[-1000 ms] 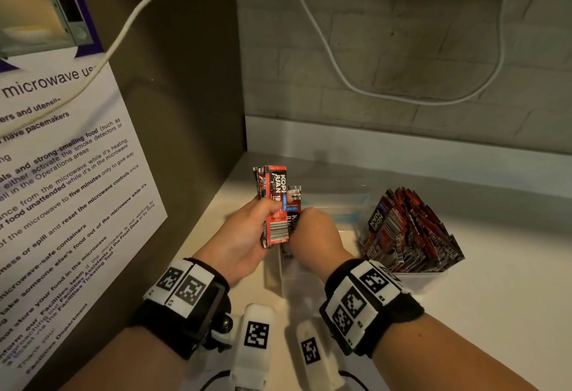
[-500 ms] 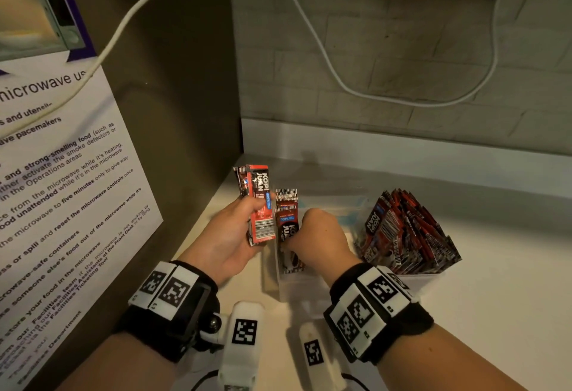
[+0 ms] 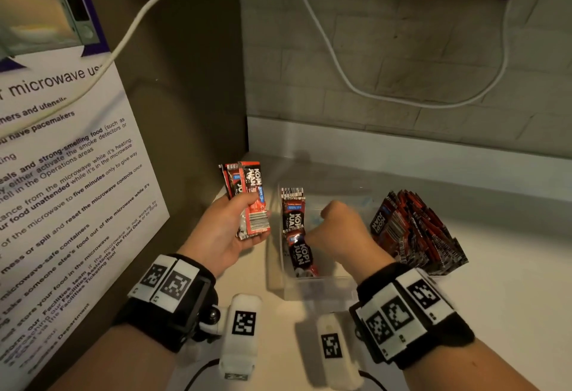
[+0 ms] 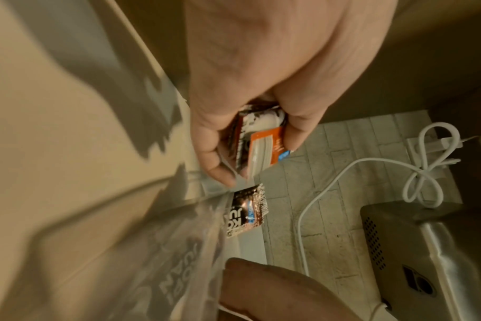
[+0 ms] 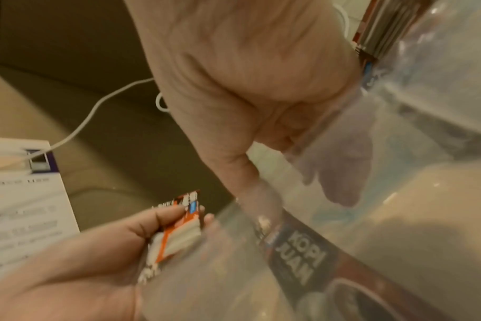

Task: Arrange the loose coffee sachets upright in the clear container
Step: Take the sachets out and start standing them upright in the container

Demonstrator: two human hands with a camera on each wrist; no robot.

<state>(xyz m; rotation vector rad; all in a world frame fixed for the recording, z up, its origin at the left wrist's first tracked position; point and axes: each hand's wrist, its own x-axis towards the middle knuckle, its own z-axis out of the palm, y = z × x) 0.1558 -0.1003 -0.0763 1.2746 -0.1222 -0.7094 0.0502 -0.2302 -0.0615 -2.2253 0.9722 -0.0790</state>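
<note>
My left hand [image 3: 247, 220] grips a small bundle of red-and-black coffee sachets [image 3: 247, 192] upright, left of the clear container [image 3: 318, 288]; the left wrist view shows the same bundle [image 4: 258, 147] pinched between thumb and fingers. My right hand [image 3: 334, 226] reaches down into the container. A sachet [image 3: 292, 214] stands against the container's left wall, with another sachet [image 3: 301, 257] lower in front of it. In the right wrist view my thumb [image 5: 250, 180] lies against the sachet [image 5: 299, 256], and my fingers [image 5: 341, 173] hang apart from it behind the clear wall [image 5: 415, 134].
A second container packed with a stack of sachets [image 3: 411, 229] stands just right of the clear one. A dark side panel with a microwave notice [image 3: 62, 174] closes off the left. A white cable [image 3: 340, 75] hangs on the tiled back wall. The white counter [image 3: 510, 298] extends right.
My right hand has taken one sachet from the bundle and lowered it into the clear container. My left hand has drawn the bundle slightly left, away from the right hand.
</note>
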